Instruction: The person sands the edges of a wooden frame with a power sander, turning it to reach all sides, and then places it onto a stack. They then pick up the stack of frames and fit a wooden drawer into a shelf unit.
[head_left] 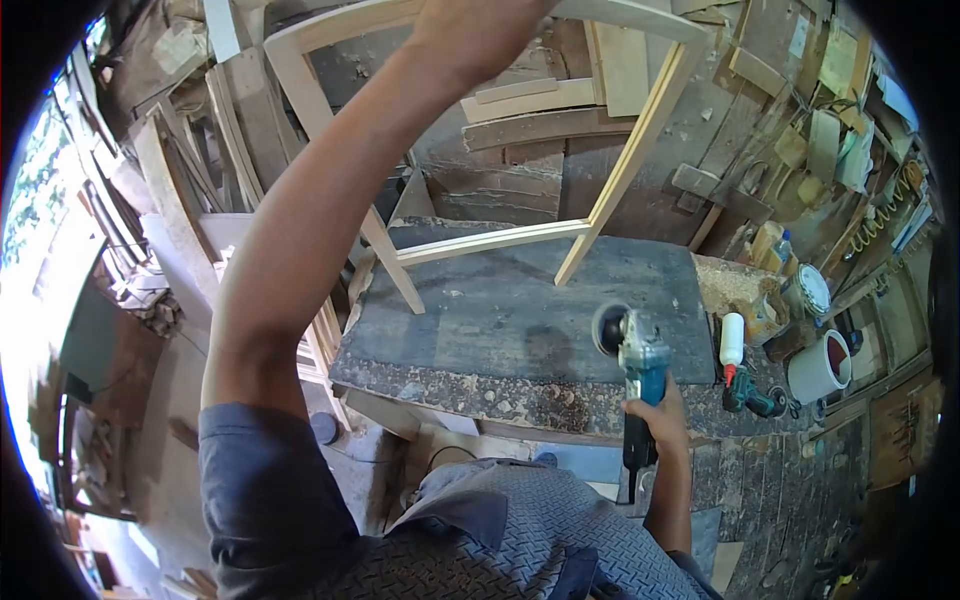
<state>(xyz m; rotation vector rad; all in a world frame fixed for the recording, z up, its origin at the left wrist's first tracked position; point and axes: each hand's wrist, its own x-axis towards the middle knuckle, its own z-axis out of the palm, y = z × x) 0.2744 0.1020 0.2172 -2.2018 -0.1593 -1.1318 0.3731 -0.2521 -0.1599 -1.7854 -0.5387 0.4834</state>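
My left hand point(470, 30) is raised at the top of the view and grips the upper rail of a pale wooden frame point(620, 170). The frame stands tilted, its two legs resting on a dark, worn workbench point(480, 310). My right hand point(660, 415) holds a blue angle grinder point(635, 360) by its body. The grinder's round disc sits just over the bench's right part, apart from the frame's legs.
A white glue bottle with a red tip point(732, 345) and a white bucket point(820, 368) sit right of the bench. Behind it, planks and wood offcuts point(540, 110) lean against the wall. More timber is stacked at the left point(190, 170).
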